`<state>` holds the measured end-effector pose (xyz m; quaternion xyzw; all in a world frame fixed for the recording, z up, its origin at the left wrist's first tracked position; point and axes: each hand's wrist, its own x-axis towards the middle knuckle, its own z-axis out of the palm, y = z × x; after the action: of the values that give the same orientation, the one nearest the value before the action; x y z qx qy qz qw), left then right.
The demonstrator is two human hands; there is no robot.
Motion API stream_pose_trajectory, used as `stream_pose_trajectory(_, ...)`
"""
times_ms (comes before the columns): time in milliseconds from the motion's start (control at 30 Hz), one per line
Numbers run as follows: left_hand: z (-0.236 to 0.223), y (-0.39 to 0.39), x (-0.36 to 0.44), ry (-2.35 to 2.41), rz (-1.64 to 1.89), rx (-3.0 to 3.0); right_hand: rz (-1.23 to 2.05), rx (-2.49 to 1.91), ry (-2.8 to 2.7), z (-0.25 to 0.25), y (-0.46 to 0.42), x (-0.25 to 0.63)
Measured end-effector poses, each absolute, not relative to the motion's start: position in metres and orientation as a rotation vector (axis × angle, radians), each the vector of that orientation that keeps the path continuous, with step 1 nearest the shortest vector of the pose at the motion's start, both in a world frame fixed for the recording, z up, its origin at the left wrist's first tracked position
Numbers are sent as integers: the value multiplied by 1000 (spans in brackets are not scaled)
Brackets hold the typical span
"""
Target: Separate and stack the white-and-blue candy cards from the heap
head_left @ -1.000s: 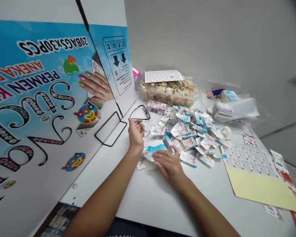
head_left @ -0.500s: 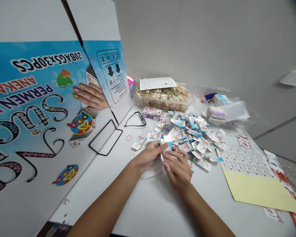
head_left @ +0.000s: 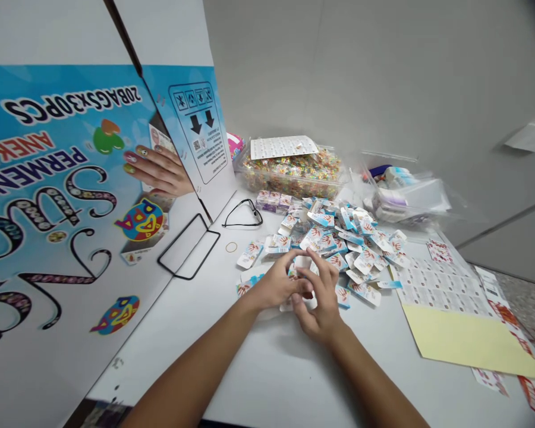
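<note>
Your left hand (head_left: 279,282) and right hand (head_left: 320,292) come together over the white table (head_left: 267,368), in front of the pile of small printed packets (head_left: 339,241). Your left fingers are bent, index finger arched forward and thumb reaching toward your right hand; your right fingers are curled and slightly apart, its thumb lower. White and printed surfaces show between your hands, but you cannot tell whether your fingertips pinch a packet there or it lies beneath them. One loose packet (head_left: 249,255) lies left of the pile, near a thin rubber band (head_left: 231,247). Black-framed glasses (head_left: 244,224) rest farther back, beside the large printed carton (head_left: 71,178). Behind the pile stands a clear tub (head_left: 289,181) of colourful small pieces, a printed sheet (head_left: 284,147) on top; a yellow sheet (head_left: 472,342) lies to the right.
</note>
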<state>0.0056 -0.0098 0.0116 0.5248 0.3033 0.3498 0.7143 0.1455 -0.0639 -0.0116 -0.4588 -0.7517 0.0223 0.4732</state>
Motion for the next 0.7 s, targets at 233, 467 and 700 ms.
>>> stream_pose_trajectory(233, 5, -9, 15, 877, 1038, 1310, 176, -1062, -1688, -13, -60, 149)
stream_pose_trajectory(467, -4, -6, 16, 832, 1012, 1000, 156, -1056, -1762, -20, -57, 143)
stream_pose_trajectory(700, 10, -8, 14, 580, 993, 788, 253, -1120, -1784, -16, -56, 145)
